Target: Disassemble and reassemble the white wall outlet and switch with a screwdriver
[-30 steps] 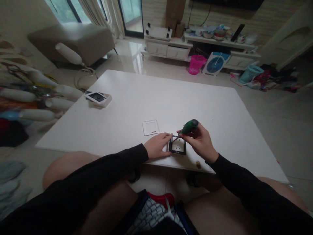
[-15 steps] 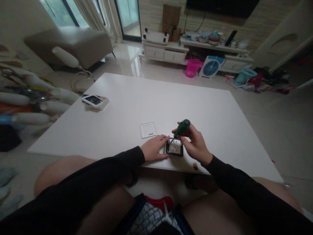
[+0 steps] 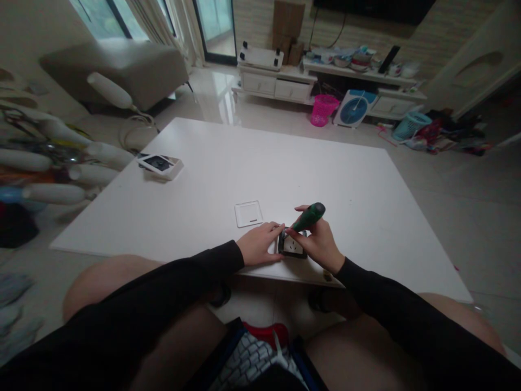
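Socket unit: black-rimmed, pale-faced [image 3: 293, 248], lying on the white table [image 3: 325, 168] beside its near edge
Left hand: [image 3: 260, 245] at 9 o'clock of the socket unit, clamped on its left side, fingers at the upper corner, thumb at the lower
Right hand: [image 3: 322, 243] at 3 o'clock, closed round the green-handled tool, partly over the unit
Green-handled tool: [image 3: 310, 216] tilted, butt towards 1 o'clock, tip hidden by the fingers
Handling, as judged: unit to be kept pressed flat, tip to be seated fully before force is put on, pressure to be applied gently
Caution, as judged: thumb and fingers to be kept out of the tip's slipping line, pale face to be spared scratches
Edges: table edge close at 6 o'clock, small brown piece [image 3: 327, 276] near it at 4 o'clock, easily knocked off
Clear frame: [image 3: 236, 216] lying flat at 10 o'clock, just beyond the left hand
White box: [image 3: 174, 171] farther out at 10 o'clock
Open room: bare tabletop from 12 to 2 o'clock, suited to tool swing
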`<state>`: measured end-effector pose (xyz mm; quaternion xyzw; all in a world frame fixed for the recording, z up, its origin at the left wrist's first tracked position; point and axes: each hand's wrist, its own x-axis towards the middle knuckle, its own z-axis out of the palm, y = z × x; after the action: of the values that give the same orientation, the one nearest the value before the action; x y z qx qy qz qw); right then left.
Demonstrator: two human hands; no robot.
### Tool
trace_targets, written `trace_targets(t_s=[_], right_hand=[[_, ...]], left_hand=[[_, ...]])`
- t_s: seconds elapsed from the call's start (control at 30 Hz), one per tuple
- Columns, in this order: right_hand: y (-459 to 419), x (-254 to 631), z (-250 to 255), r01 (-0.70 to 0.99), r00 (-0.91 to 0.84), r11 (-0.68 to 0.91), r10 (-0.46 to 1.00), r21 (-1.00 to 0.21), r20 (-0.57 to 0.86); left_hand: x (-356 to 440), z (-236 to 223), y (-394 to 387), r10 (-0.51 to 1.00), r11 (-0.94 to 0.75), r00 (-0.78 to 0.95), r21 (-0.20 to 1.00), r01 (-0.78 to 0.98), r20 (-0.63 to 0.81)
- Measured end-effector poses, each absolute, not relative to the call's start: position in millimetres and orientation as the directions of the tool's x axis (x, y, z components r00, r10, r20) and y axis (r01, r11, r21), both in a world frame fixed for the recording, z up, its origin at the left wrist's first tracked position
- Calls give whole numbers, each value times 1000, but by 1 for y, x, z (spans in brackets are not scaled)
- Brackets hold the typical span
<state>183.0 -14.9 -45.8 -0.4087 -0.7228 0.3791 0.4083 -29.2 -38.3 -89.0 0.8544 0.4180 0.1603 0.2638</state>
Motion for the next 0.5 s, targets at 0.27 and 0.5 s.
trace_targets(t_s=[0.27,0.5], right_hand=[[-19,177,-50,304,-284,333,926,-892,249],[-18,180,-53,290,-325,342,914,-894,244]], left_hand=[[-29,-87,-38,795,-506,604,620,599,65],[-29,-87,-38,801,-495,597,606,623,41]])
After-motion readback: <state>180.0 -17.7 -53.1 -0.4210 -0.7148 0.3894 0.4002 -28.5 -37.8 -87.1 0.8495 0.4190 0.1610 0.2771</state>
